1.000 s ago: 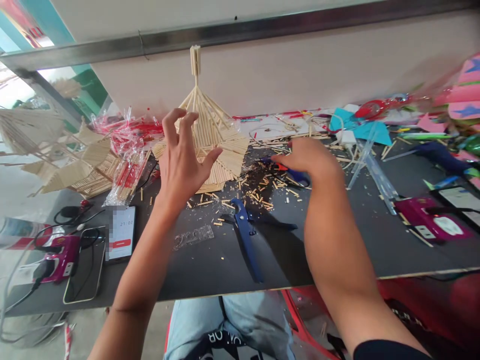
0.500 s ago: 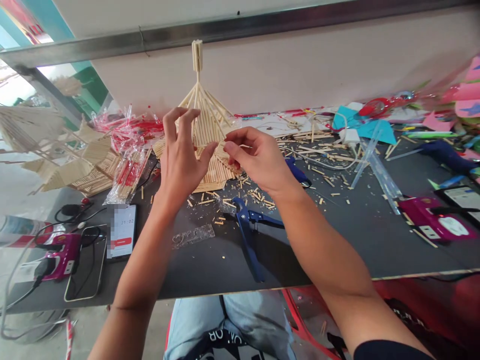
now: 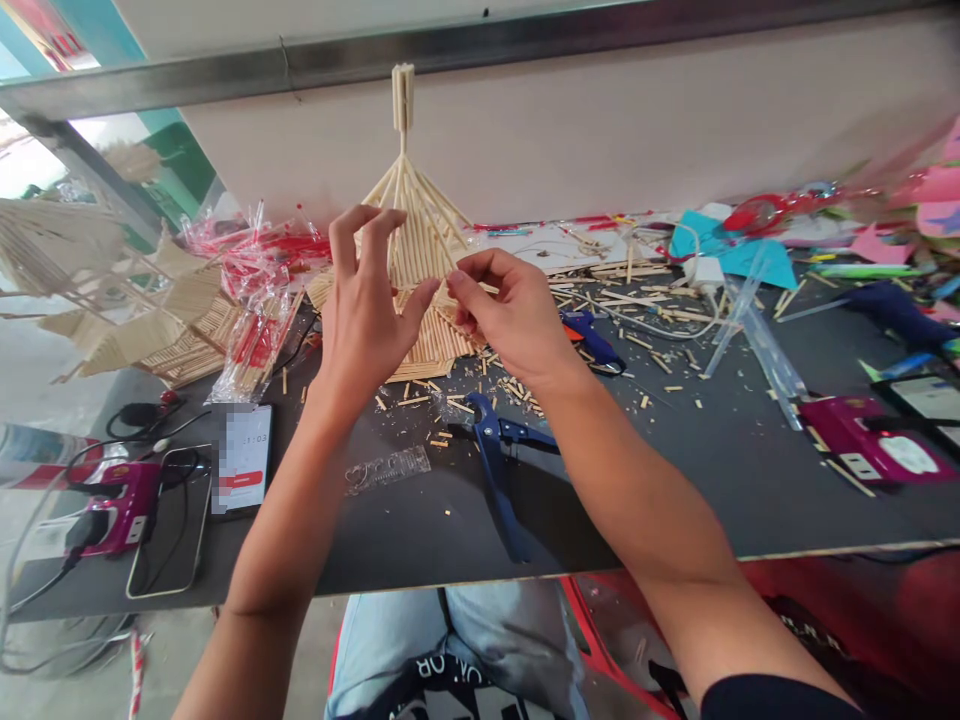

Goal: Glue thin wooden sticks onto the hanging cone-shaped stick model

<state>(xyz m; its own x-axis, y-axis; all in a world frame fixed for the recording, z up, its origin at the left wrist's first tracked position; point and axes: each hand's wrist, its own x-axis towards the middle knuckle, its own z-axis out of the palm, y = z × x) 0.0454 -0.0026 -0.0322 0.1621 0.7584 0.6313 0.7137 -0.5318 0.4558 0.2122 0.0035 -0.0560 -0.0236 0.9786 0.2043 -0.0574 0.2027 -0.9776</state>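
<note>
A cone-shaped model made of thin wooden sticks (image 3: 420, 230) stands on the dark table (image 3: 675, 480), with a bundled stick stem rising at its top. My left hand (image 3: 367, 310) rests against the model's front, fingers spread and curled over the sticks, thumb pointing right. My right hand (image 3: 510, 315) is pinched at the model's lower right side, fingertips pressed together on a short stick piece. Both thumbs nearly meet in front of the model.
Blue cutting pliers (image 3: 495, 470) lie just below my hands among several cut stick bits. A blue glue gun (image 3: 592, 340) lies right of my right hand. Two phones (image 3: 240, 460) and a purple device (image 3: 120, 510) sit at left, stick packets (image 3: 255, 310) behind, coloured paper at right.
My right hand left the glue gun at the right, came over to the model's lower right and pinched there. The left hand has stayed on the model.
</note>
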